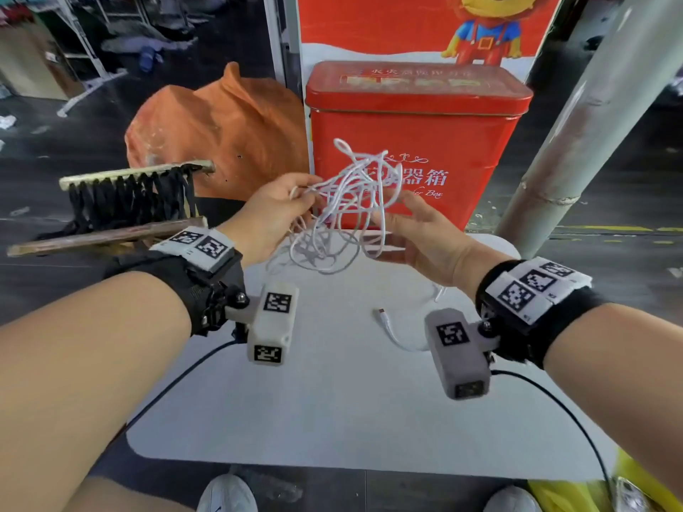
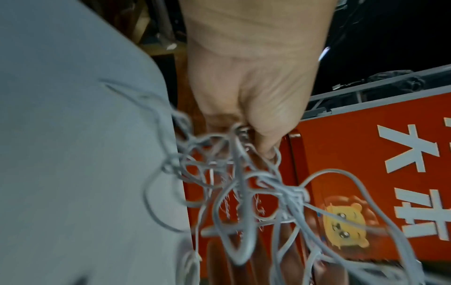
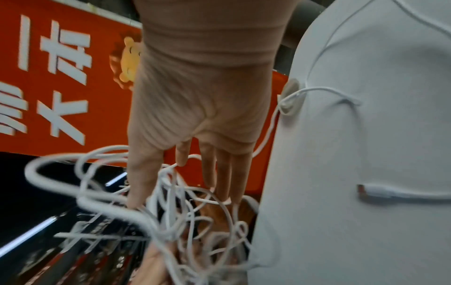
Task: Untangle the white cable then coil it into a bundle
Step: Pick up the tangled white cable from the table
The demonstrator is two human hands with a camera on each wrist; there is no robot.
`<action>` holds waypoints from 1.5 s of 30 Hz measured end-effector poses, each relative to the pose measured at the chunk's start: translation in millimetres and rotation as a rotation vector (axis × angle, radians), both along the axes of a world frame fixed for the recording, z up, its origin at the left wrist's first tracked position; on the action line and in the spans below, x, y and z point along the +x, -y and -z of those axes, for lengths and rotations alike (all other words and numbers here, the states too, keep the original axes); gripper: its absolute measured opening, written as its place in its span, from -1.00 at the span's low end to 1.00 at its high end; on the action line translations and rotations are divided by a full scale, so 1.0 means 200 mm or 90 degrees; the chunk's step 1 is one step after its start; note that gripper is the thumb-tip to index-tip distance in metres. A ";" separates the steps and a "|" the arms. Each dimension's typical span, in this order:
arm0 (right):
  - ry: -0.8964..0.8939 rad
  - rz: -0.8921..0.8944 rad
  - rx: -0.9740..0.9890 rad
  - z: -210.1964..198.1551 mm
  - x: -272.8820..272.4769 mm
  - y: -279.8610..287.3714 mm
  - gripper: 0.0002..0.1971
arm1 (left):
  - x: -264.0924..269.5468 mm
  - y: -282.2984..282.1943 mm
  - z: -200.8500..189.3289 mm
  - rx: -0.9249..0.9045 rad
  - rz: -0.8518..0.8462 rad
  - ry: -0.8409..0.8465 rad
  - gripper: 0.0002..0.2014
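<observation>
A tangled white cable (image 1: 345, 195) hangs in the air above a small white table (image 1: 332, 400), between both hands. My left hand (image 1: 273, 205) grips a bunch of strands in curled fingers; in the left wrist view the left hand (image 2: 249, 96) closes over the cable (image 2: 292, 192) with a knot just below. My right hand (image 1: 417, 234) is spread, fingers reaching into the loops. The right wrist view shows the right hand (image 3: 195, 115) with mostly straight fingers, thumb and index apart, and cable (image 3: 83, 200) draped over them. One connector end (image 1: 382, 313) (image 3: 371, 190) lies on the table.
A red tin box (image 1: 414, 142) stands right behind the table, with an orange sack (image 1: 221, 134) to its left. A wooden frame with black threads (image 1: 129, 194) sits at the left. A grey pole (image 1: 576, 120) slants at the right. Something yellow (image 1: 635, 489) lies near my feet.
</observation>
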State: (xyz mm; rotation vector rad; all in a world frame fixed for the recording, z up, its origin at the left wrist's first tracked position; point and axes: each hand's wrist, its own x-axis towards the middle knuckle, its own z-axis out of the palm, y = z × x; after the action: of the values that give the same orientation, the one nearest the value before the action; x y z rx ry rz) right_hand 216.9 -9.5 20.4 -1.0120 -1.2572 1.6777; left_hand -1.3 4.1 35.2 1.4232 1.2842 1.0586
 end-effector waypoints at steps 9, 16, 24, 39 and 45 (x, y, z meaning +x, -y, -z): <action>0.303 0.044 0.103 -0.14 0.08 -0.01 -0.92 | -0.01 0.02 -0.01 0.068 0.042 -0.268 -0.79; 0.347 0.060 0.076 -0.08 0.27 -0.07 -0.74 | -0.07 0.02 0.01 0.044 0.121 -0.487 -0.74; 0.668 0.056 0.076 0.11 0.33 -0.08 -0.92 | -0.02 0.00 0.05 -0.055 0.129 -0.482 -0.75; 0.796 -0.202 0.319 0.16 -0.18 0.02 -0.85 | 0.03 0.02 -0.12 0.046 0.016 -0.094 -0.69; 0.565 0.081 0.293 0.03 -0.05 -0.05 -0.80 | -0.14 0.01 -0.05 -0.050 0.018 -0.109 -0.83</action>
State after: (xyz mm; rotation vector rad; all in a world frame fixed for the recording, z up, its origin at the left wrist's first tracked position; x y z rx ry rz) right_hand 206.4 1.1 14.4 -1.5513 -1.9574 0.7482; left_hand -29.8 2.2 44.4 1.4936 1.4072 0.8728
